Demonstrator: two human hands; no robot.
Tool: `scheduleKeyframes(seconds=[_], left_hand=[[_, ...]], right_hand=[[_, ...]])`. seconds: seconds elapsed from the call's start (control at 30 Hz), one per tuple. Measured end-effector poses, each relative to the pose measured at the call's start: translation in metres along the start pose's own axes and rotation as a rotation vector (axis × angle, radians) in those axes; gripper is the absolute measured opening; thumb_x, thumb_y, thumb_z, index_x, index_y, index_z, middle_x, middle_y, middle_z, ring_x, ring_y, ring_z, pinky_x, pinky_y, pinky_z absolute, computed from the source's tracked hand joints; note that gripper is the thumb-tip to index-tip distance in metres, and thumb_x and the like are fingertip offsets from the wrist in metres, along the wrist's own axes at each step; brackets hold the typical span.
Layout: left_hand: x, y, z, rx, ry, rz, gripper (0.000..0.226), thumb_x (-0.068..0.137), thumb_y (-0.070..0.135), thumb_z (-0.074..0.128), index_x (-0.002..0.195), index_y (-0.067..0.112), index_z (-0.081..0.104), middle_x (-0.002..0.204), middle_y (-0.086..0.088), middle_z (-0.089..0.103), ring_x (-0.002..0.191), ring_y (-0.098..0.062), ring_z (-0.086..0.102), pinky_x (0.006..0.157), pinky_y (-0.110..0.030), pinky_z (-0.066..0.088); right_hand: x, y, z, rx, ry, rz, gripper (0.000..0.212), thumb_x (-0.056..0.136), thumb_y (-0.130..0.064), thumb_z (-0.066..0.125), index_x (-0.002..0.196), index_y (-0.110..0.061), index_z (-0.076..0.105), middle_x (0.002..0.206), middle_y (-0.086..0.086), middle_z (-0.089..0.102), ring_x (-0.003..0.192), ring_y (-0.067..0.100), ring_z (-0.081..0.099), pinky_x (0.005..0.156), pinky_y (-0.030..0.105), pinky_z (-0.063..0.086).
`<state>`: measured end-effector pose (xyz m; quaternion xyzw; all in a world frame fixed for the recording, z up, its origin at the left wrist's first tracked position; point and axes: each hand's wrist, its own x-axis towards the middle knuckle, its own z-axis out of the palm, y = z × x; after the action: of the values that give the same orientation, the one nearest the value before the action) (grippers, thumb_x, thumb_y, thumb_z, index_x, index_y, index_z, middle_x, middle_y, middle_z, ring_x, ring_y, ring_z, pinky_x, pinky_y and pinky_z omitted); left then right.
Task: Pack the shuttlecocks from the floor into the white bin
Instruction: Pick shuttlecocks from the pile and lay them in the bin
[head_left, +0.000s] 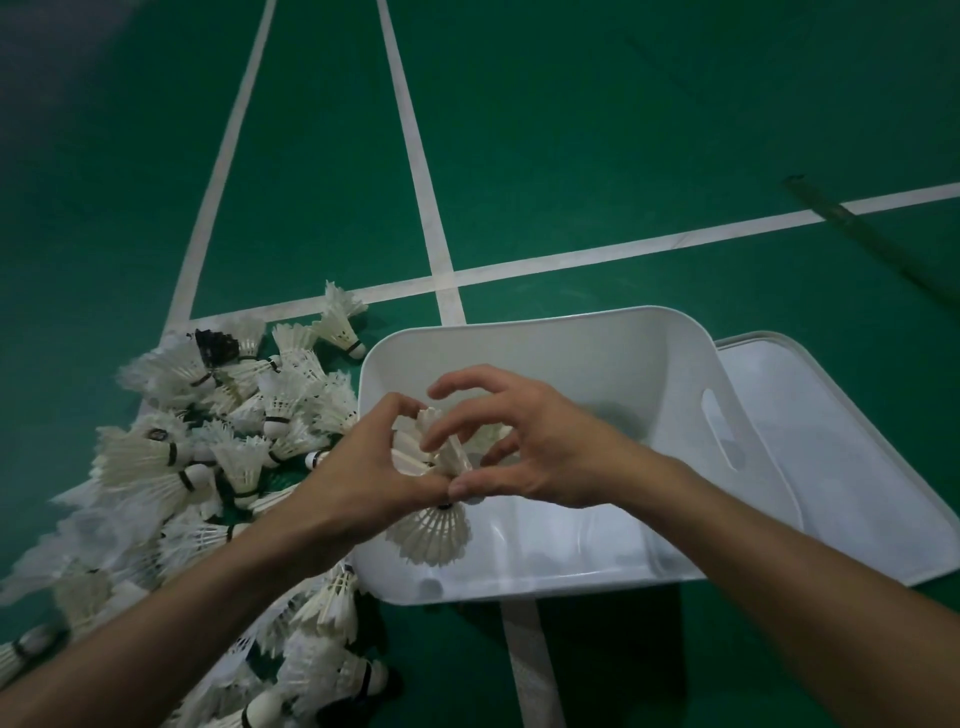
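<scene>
We're holding both hands over the white bin (519, 325), arms coming in from 7 and 4 o'clock. Our left hand (363, 467) is curling round a small bunch of shuttlecocks (434, 530), with feathers sticking out above and below the grip. Our right hand (540, 452) is pinching the same bunch from the 3 o'clock side with thumb and forefinger, other fingers fanning out loose. The bunch is hanging inside the bin, near its 9 o'clock wall. Can't tell what's lying on the bottom behind the hands. The big pile (218, 447) is sitting on the floor (571, 130) right up against the bin at 9 o'clock, and a white lid (841, 441) is lying at 3 o'clock.
</scene>
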<state>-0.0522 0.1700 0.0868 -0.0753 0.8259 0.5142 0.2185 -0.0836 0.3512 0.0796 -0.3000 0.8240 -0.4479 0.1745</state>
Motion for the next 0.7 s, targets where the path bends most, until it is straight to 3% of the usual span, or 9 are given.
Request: scheduleKeyframes(seconds=[0.07, 0.2, 0.33, 0.43, 0.57, 0.7], left_hand=[[-0.001, -0.001, 0.001, 0.011, -0.005, -0.014, 0.066, 0.059, 0.016, 0.087, 0.111, 0.029, 0.049, 0.092, -0.001, 0.065, 0.075, -0.013, 0.068, 0.07, -0.032, 0.057], [0.0, -0.002, 0.002, -0.02, -0.026, -0.028, 0.071, 0.059, 0.002, 0.085, 0.114, 0.027, 0.047, 0.099, -0.009, 0.065, 0.079, -0.019, 0.071, 0.074, -0.039, 0.059], [0.003, -0.008, 0.0, -0.007, -0.026, -0.017, 0.066, 0.063, -0.004, 0.082, 0.112, 0.026, 0.049, 0.099, -0.01, 0.064, 0.087, -0.029, 0.067, 0.073, -0.045, 0.059], [0.005, -0.012, -0.001, 0.029, -0.014, 0.005, 0.056, 0.064, -0.004, 0.081, 0.105, 0.023, 0.054, 0.097, -0.009, 0.065, 0.087, -0.029, 0.065, 0.074, -0.047, 0.058], [0.006, -0.014, 0.001, 0.053, -0.018, 0.027, 0.048, 0.064, -0.003, 0.082, 0.1, 0.02, 0.059, 0.094, -0.007, 0.066, 0.084, -0.026, 0.066, 0.073, -0.044, 0.059], [0.006, -0.016, -0.002, 0.047, -0.009, 0.032, 0.044, 0.066, -0.006, 0.079, 0.098, 0.017, 0.061, 0.094, -0.007, 0.066, 0.084, -0.027, 0.066, 0.073, -0.041, 0.059]], right_hand=[[0.001, 0.003, 0.0, -0.014, 0.006, 0.021, 0.029, 0.076, -0.014, 0.079, 0.101, -0.021, 0.069, 0.128, -0.005, 0.05, 0.103, 0.01, 0.058, 0.081, 0.027, 0.058], [0.004, 0.009, -0.001, -0.041, 0.096, 0.059, 0.018, 0.074, -0.018, 0.081, 0.081, -0.018, 0.065, 0.112, -0.002, 0.06, 0.085, 0.01, 0.063, 0.077, 0.029, 0.058], [-0.003, 0.045, -0.019, 0.091, 0.267, 0.363, 0.018, 0.07, -0.02, 0.085, 0.072, -0.016, 0.067, 0.09, 0.0, 0.069, 0.071, 0.014, 0.066, 0.072, 0.035, 0.058], [-0.008, 0.093, -0.031, 0.21, 0.473, 0.62, 0.02, 0.068, -0.017, 0.085, 0.062, -0.012, 0.066, 0.066, 0.01, 0.069, 0.062, 0.02, 0.063, 0.075, 0.05, 0.058], [-0.005, 0.13, -0.029, 0.316, 0.59, 0.878, 0.024, 0.076, -0.007, 0.079, 0.064, -0.008, 0.058, 0.075, 0.021, 0.067, 0.064, 0.026, 0.061, 0.08, 0.048, 0.056], [0.01, 0.14, -0.018, 0.392, 0.681, 0.941, 0.018, 0.077, -0.006, 0.078, 0.072, -0.006, 0.061, 0.084, 0.015, 0.065, 0.075, 0.026, 0.065, 0.075, 0.041, 0.06]])
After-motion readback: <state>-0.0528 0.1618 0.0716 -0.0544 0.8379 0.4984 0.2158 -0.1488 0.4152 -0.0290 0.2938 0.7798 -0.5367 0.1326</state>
